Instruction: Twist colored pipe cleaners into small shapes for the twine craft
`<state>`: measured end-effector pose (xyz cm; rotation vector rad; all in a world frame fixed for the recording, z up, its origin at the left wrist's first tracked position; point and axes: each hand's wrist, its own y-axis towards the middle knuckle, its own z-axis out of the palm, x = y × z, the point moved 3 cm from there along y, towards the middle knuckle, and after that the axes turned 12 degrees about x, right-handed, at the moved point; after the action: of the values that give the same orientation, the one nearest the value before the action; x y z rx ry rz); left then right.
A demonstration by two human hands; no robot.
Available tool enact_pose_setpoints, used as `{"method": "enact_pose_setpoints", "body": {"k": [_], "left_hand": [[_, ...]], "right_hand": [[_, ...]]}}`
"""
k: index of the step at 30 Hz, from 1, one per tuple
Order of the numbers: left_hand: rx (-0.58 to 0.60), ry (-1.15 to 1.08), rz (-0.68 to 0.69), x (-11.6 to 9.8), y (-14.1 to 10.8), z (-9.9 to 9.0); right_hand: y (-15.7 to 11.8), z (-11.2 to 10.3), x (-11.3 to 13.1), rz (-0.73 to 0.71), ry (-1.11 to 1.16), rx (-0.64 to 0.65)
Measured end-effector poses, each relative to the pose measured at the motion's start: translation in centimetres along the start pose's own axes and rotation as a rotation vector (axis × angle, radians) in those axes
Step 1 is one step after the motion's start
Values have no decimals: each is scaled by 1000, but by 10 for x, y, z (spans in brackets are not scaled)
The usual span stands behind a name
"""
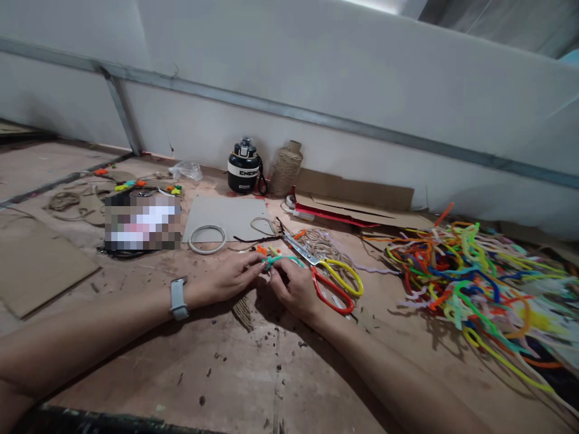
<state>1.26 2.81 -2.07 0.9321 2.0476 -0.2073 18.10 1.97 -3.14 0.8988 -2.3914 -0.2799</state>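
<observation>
Both hands meet at the middle of the table, pinching a turquoise pipe cleaner (294,260) that arcs over to the right. My left hand (236,276), a grey watch on its wrist, has its fingers closed at one end of it. Thumb and fingers of my right hand (293,289) grip it close beside. Small orange and yellow pipe-cleaner bits (266,249) show just behind the fingertips. Beneath the hands hangs or lies a strip of brown cord (243,313), partly hidden. Scissors (323,265) with one yellow and one red handle lie right of my right hand.
A big heap of coloured pipe cleaners (470,289) spreads on the right. Behind stand a black bottle (244,169) and a twine spool (286,169). A grey board (226,211), a tape ring (207,239), cardboard (43,265) and a blurred-out object (142,223) lie left.
</observation>
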Motion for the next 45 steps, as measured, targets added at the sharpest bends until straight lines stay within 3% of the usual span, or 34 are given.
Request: {"method": "enact_pose_setpoints", "body": {"k": [13,15,20,23,26,31,35,45], "left_hand": [[54,68,39,6,0,5],[51,-78,-21,9,2,5],[60,-716,-147,14,8,8],[44,-844,-165,13,10,6],[76,-875,-171,13,9,6],[155,-813,-115,11,9,4],[178,-728,-69,5,10,-1],[263,-716,-92,12,9,1]], "right_hand": [[2,3,-3,-59,-51,175],[3,1,-4,-41,-14,172],[3,-8,-4,-61,25,84],[4,-11,-6,-64,57,-14],[7,-10,-9,-53,107,-53],[11,-9,-5,-166,167,55],[12,-11,-5,-178,216,102],[14,-11,-10,-236,198,51]]}}
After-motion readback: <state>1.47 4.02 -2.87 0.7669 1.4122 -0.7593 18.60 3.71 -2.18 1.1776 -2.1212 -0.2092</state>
